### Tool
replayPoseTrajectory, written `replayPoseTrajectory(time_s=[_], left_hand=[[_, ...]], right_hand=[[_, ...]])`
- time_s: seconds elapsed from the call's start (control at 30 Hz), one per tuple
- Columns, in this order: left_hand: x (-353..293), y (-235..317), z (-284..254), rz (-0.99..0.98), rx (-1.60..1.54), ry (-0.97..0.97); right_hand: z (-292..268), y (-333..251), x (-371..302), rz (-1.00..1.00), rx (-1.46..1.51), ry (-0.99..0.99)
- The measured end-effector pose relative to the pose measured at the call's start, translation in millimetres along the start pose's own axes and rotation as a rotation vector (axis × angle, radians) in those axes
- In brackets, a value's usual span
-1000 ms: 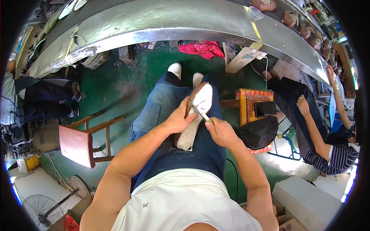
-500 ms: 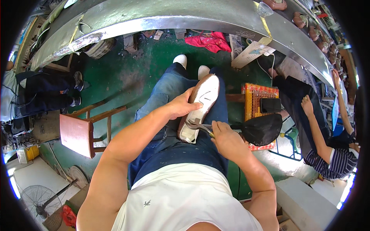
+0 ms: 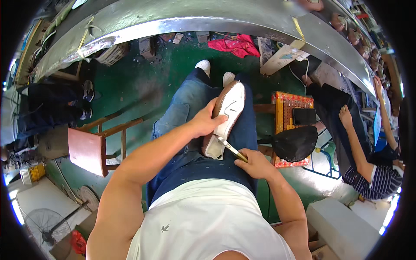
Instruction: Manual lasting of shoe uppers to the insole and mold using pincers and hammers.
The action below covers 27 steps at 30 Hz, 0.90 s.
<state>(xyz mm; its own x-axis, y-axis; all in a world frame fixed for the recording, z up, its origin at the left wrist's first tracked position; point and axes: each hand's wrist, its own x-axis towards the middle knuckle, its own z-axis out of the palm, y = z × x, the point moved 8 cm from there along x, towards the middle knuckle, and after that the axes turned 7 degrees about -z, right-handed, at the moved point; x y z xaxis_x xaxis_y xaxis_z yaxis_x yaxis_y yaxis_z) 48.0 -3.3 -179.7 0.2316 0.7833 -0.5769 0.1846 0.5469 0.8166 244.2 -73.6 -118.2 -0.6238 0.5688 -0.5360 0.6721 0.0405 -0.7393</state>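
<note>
We hold the white-and-brown shoe (image 3: pixel 234 110) on our lap (image 3: pixel 173 115), right of its middle, between the waist edge and the knee edge. Its long axis runs away from us and slants rightward: the rounded toe points toward the knee edge and the front edge of the tabletop (image 3: pixel 173 26), while the heel end lies close to the waist edge. The white face is turned up toward us, with brown along the left border. Our left hand (image 3: pixel 207 121) has its grip clasped around that left border, the thumb laid across the white face. Our right hand (image 3: pixel 255 163) has its grip clenched on the handles of the pliers (image 3: pixel 232 150), which point up and to the left, their head at the rear part of the shoe; we cannot tell whether it pinches anything there. To our right, a chair with an orange beaded mat (image 3: pixel 284 102) carries a black phone (image 3: pixel 304 116) near the mat's right edge and a black cloth item (image 3: pixel 294 144) over its near edge. A stool (image 3: pixel 86 149) stands to our left, and a red cloth (image 3: pixel 234 45) lies on the floor (image 3: pixel 138 93) by the tabletop's front edge.
</note>
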Motion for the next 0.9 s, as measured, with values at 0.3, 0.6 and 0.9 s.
replayPoseTrajectory(time_s=[0.3, 0.6, 0.9], left_hand=[[-32, -29, 30, 0.007, -0.321, -0.145], [-37, -40, 33, 0.182, 0.083, 0.103], [-58, -44, 32, 0.193, 0.148, -0.017]], right_hand=[[19, -43, -31, -0.220, -0.720, 0.143], [7, 9, -13, 0.024, -0.029, -0.470], [-20, -30, -3, -0.114, 0.235, 0.176]])
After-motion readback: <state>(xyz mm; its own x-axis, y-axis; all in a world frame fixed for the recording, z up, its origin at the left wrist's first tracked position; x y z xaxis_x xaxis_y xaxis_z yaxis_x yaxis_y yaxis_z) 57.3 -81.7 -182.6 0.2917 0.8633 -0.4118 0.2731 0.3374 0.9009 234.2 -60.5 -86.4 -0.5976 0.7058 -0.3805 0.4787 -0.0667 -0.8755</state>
